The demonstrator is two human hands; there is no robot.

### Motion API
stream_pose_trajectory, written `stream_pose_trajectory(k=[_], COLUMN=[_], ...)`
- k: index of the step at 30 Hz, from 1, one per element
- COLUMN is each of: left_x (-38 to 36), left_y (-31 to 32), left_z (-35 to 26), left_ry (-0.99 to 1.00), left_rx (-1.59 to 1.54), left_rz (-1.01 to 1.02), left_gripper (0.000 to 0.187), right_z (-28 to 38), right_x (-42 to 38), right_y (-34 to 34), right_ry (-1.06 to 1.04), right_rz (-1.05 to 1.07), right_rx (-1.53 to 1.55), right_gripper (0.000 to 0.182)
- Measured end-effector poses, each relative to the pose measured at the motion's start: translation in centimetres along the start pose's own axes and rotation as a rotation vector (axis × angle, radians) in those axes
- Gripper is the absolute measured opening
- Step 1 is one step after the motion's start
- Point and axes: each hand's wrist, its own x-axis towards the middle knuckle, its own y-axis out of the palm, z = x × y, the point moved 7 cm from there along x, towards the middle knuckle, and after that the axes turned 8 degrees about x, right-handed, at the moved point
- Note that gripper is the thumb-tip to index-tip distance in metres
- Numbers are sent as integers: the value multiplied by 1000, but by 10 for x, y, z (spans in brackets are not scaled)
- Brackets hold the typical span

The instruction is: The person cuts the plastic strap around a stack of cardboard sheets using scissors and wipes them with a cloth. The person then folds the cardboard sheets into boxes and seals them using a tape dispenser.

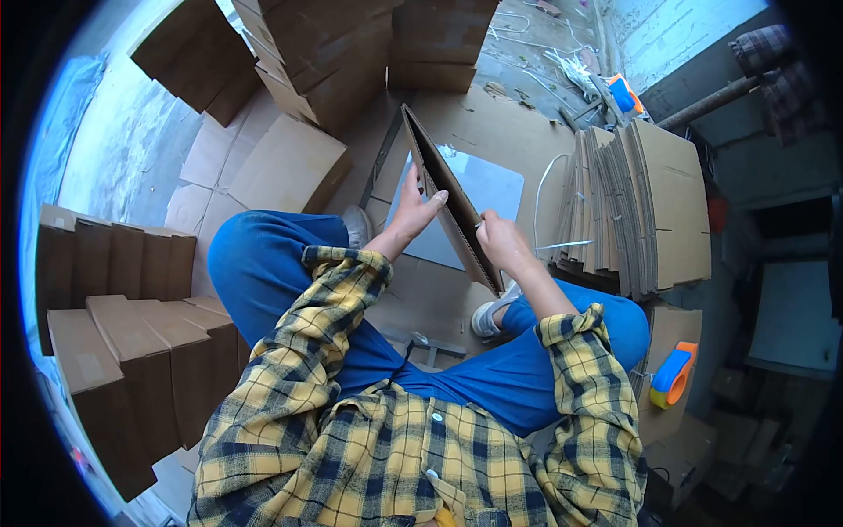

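Between my two hands a flattened cardboard box stands on edge, tilted, with a narrow dark gap between its panels. My left hand grips its left panel, with the thumb near the gap and the fingers on the outer face. On the other side, my right hand is closed on the right panel's edge, its fingertips partly hidden. A pale, smooth board lies on the floor below the box.
Flat cardboard sheets are stacked at right. A tape dispenser lies beside them, and another tape dispenser is farther back. Rows of folded boxes stand at left; taller box stacks rise ahead. White strapping sticks out.
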Motion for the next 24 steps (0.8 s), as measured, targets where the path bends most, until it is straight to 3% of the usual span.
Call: stream_pose_trajectory(k=[2, 7, 8, 11, 14, 17, 20, 24], left_x=[3, 18, 31, 33, 18, -4, -17, -7], left_y=[-4, -42, -49, -56, -48, -33, -23, -20], left_z=[-15, -30, 4, 2, -26, -48, -48, -42], left_ry=[143, -86, -75, -70, 52, 153, 136, 152], left_rx=[12, 127, 75, 178, 347, 600, 914, 947], left_rz=[-3, -250, -369, -367, -302, -64, 143, 187], left_gripper=[85, 77, 76, 76, 73, 73, 67, 62], right_z=[-4, 4, 4, -9, -60, -105, -127, -105], right_x=[1, -3, -2, 5, 20, 26, 32, 34], right_y=[-2, -13, -18, -43, -63, -83, -85, -79], right_ry=[-6, -67, -94, 0, 181, 341, 447, 473], right_rz=[-41, -147, -206, -318, -338, -484, -586, -540], right_rx=[-48, -178, -236, -259, -230, -145, -14, 19], right_gripper=[27, 27, 28, 30, 32, 36, 38, 40])
